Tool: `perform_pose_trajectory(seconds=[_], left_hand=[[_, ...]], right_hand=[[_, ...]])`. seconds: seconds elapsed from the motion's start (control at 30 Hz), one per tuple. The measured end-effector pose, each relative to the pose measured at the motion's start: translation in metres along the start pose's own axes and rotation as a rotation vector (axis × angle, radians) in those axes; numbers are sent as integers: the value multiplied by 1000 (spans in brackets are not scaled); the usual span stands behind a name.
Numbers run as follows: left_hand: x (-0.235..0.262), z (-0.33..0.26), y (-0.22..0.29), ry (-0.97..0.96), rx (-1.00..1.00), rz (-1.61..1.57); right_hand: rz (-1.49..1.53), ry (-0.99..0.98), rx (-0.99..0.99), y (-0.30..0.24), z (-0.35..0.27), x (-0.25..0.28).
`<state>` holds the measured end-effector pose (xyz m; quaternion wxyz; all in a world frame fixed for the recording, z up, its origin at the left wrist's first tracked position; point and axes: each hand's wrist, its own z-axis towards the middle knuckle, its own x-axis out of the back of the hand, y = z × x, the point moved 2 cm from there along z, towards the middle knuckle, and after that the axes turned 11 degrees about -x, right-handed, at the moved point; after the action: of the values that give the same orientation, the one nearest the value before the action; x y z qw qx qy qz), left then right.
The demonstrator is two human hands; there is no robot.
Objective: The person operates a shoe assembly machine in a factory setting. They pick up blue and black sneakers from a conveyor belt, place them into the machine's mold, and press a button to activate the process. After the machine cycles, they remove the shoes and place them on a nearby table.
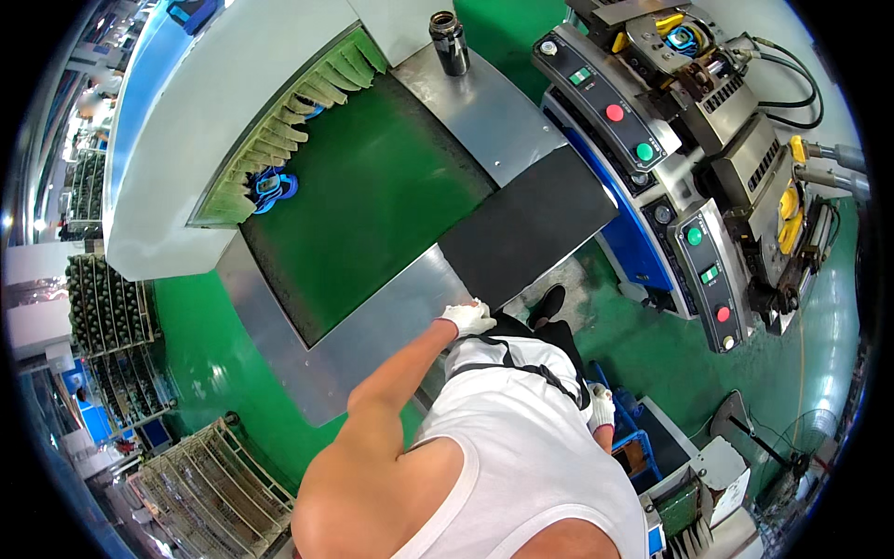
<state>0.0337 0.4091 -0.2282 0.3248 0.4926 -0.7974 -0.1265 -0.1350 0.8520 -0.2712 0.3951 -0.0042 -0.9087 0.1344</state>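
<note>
At the steel table edge [372,345], left hand [467,319] resting (gloved), green belt [363,205] bare.

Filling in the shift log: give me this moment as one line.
left hand: gloved, on steel table edge | right hand: gloved, lowered at side | green belt: blue part near curtain

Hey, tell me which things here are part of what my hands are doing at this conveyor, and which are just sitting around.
In hand:
- left hand, gloved, resting on the steel conveyor edge
- green belt
- blue part on the belt by the curtain strips
- right hand, gloved, down at the side, apparently holding nothing

Lying about:
- dark metal cylinder
- button panels
- wire racks
</note>
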Motion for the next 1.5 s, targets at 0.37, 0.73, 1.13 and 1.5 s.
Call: perform_pose_trajectory(seconds=[0.37,0.73,1.13,1.5], left_hand=[[-1,0,2,-16,9,-7],[-28,19,11,168,97,-71],[-58,44,40,361,241,-117],[-73,-12,38,627,203,-321]], right_hand=[[-172,-34,123,-2,2,4],[118,-92,-167,-40,30,56],[438,-25,-262,23,95,63],[766,-386,-322,16,148,45]])
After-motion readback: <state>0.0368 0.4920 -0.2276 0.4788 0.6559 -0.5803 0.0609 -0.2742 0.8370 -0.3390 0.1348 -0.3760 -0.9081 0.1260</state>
